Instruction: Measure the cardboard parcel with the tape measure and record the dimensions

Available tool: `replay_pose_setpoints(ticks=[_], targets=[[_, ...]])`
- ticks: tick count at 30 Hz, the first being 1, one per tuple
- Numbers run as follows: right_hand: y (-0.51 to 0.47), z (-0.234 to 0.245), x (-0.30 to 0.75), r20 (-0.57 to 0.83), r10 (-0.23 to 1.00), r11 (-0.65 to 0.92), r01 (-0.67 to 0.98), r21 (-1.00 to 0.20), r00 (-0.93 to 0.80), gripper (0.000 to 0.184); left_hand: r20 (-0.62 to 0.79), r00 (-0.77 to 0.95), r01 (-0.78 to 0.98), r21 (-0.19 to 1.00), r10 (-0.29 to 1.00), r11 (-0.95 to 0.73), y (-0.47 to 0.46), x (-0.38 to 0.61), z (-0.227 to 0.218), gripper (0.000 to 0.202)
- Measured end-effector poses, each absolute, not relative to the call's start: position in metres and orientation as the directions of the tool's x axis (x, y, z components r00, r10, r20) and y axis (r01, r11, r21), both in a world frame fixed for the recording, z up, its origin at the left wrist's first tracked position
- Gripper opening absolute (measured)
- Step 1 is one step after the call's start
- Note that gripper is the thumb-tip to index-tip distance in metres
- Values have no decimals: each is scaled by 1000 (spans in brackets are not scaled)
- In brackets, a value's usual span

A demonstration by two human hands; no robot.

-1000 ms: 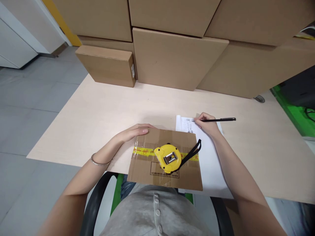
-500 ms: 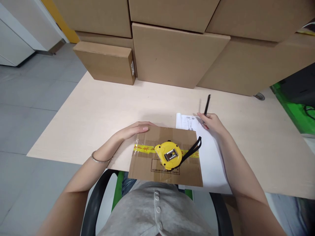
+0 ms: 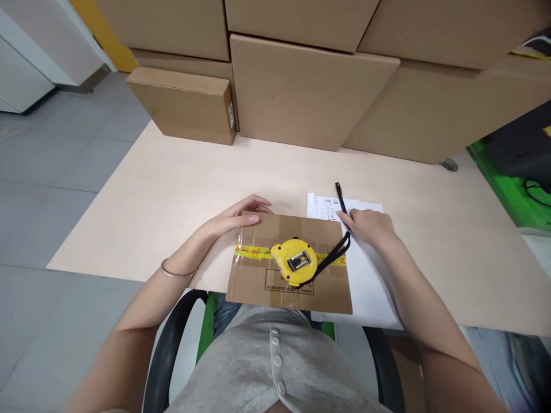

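A small flat cardboard box (image 3: 253, 284) with yellow printed tape lies in front of me at the near table edge. On top of it rests a yellow tape measure (image 3: 297, 261) with a black wrist strap. My left hand (image 3: 239, 217) is at the box's far left corner, thumb lying on its top, the other fingers loosely stretched beyond the edge. My right hand (image 3: 368, 226) is closed around a black pen (image 3: 341, 198) over white paper sheets (image 3: 372, 287), which are partly under the box. Printed lines show at the sheets' far left.
Large cardboard boxes (image 3: 310, 92) stand stacked along the back of the pale table (image 3: 150, 218). A thinner carton (image 3: 185, 112) stands before them at the left. Chair armrests (image 3: 166, 350) flank me. Dark equipment with cables (image 3: 534, 189) is at the right.
My right hand has turned over and moved slightly down, and the pen now leans left. My left fingers have lifted off the box edge and spread a little. The view has shifted slightly.
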State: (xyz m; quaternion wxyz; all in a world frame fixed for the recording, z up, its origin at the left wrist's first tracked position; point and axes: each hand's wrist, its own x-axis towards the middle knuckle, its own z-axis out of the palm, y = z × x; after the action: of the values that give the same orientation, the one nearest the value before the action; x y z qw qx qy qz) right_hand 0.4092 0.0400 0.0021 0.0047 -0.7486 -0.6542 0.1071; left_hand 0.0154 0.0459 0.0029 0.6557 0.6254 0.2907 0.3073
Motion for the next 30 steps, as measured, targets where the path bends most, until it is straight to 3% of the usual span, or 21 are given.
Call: replay_pose_setpoints(ticks=[3,6,8,11,14,20,25,30], targets=[[23,31,396,-29,993,-118,984,-133,115,39,158,531,-137,986,832,-100,43,14,5,37],[-6,67,373,186,980,127,934,-335,-67,41,293,325,-230,947,899,-226,31,13,9,31],[-26,84,352,220,931,362,811,-459,-290,47,304,232,-259,935,924,-242,17,12,11,32],[-48,90,320,233,846,532,737,-418,-479,70,227,203,-201,962,952,-187,-8,14,8,37],[-59,83,300,199,822,558,688,-464,-533,70,116,203,-141,986,972,-88,-29,19,1,43],[-70,77,290,54,852,329,454,-828,-520,58,56,222,-160,987,974,-21,-45,25,-7,56],[-50,93,265,277,728,557,305,-773,-627,49,49,207,-227,974,977,-1,-44,27,-10,60],[-36,97,237,246,638,645,332,-688,-730,53,46,237,-283,959,970,24,-40,23,-24,65]])
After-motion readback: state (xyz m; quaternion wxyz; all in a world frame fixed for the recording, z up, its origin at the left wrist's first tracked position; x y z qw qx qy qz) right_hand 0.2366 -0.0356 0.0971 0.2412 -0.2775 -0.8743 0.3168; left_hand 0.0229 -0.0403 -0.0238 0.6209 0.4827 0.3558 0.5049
